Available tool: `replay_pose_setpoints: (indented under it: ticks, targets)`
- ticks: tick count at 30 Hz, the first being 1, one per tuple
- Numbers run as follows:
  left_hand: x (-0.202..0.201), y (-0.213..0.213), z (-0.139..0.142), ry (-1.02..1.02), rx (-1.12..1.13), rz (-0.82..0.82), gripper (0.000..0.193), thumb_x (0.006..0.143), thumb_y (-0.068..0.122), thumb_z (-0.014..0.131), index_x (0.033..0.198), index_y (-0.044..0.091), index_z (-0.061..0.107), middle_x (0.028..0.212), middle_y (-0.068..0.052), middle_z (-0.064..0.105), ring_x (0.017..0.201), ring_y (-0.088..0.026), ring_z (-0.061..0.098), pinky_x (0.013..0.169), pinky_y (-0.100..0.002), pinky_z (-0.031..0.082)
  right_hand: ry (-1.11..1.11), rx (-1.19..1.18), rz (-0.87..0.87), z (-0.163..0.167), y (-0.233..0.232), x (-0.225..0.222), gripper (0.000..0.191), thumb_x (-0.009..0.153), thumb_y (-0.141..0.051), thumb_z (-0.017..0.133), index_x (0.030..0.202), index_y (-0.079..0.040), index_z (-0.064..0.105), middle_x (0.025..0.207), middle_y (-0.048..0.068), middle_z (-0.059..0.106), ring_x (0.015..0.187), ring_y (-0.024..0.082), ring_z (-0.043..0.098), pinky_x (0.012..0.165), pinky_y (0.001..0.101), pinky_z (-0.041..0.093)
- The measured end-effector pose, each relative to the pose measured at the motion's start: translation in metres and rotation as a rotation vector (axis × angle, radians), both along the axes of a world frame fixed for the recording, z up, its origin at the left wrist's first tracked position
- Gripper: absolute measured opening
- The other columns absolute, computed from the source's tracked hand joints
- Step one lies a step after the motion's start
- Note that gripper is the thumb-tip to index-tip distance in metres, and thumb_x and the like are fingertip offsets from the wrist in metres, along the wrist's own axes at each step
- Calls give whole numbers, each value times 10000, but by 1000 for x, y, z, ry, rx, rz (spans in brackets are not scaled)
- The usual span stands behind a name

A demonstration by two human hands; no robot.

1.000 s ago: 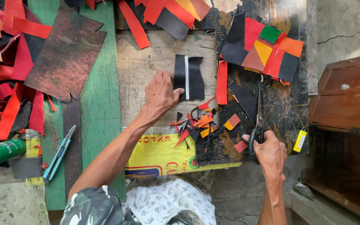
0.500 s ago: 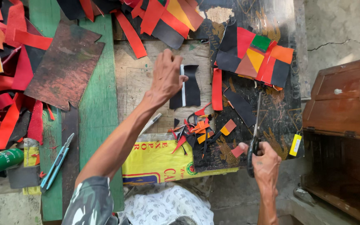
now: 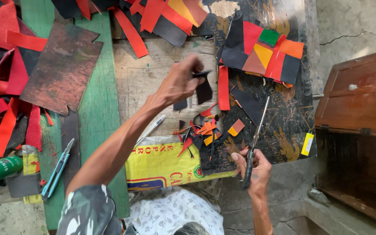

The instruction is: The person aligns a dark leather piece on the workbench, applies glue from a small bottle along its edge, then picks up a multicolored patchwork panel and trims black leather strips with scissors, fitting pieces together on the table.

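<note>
Now left hand (image 3: 180, 82) raised off desk (image 3: 153, 74), grip pinched shut on black scrap (image 3: 204, 89) lifted from where it lay flat moments ago; right hand (image 3: 254, 167) closed around scissors (image 3: 256, 130), blades shut, pointing toward scrap pile (image 3: 205, 135).

The black piece (image 3: 203, 89) pinched in the left hand (image 3: 180, 82) looks like thin, matt leather or leatherette, as do the red, orange and black offcuts (image 3: 205, 130) strewn over the rough, bare wood of the counter (image 3: 146, 82), part of it painted a worn green. The scissors (image 3: 255, 135) in the right hand (image 3: 253, 167) have dull metal blades. The yellow sack (image 3: 162, 163) looks like glossy woven plastic, and the chest (image 3: 355, 109) is scuffed brown wood.
</note>
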State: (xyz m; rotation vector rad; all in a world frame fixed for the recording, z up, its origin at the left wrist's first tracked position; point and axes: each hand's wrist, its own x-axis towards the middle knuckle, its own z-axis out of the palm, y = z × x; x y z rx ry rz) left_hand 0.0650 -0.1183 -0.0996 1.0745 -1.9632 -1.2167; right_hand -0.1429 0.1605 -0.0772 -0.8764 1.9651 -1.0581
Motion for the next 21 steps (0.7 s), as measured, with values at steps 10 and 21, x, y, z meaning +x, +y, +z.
replay_pose_setpoints:
  ticks: [10,21]
  targets:
    - [36,91,5,585,490,176,267,858,-52,760,988,28,542,909,-52,661,789,-107,701,638,-278,657,-609,-294,-169,-18,-18,59,359,962,-309,670,1033,43,692,628,32,567,463,123,558,414,261,436]
    - [15,-5,16,328,483,-166,348,872,-119,511,1198,4,511,934,-101,695,781,-175,744,699,-318,636,-460,-351,-296,-4,-57,61,157,936,-150,681,955,-14,605,646,23,520,499,131,532,458,280,430]
